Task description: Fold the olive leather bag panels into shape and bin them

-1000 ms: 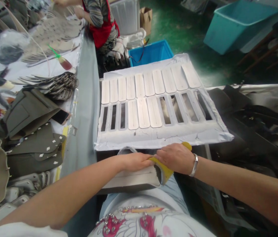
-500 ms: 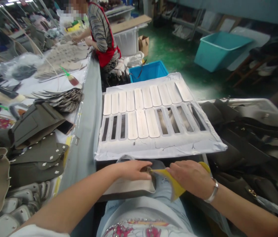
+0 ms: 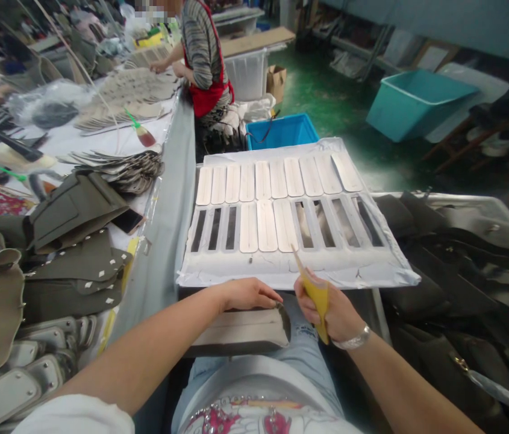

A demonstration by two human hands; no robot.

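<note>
A grey-green leather piece with a pale flat panel (image 3: 245,325) lies across the lap. My left hand (image 3: 250,294) rests over its upper edge, fingers closed around that rim near the right end. To the right, my right hand (image 3: 329,307) grips a yellow tool (image 3: 317,296), whose thin tip points up toward the white board. The tool is apart from the leather piece. Just beyond both hands is the white board (image 3: 222,265), bearing two rows of slots; pale strips lie across the back row and over several front slots, while other front slots show dark gaps.
Leather parts (image 3: 73,211) and a glue bottle (image 3: 143,134) lie on the left table (image 3: 157,223). A person in a red apron (image 3: 209,96) works beyond. A blue bin (image 3: 281,129) stands behind the board, and dark leather pieces (image 3: 453,289) fill a container at right.
My right hand has drawn away from the leather piece and turned, so the yellow tool now points up toward the board. My left hand remains on the piece. The view has shifted slightly.
</note>
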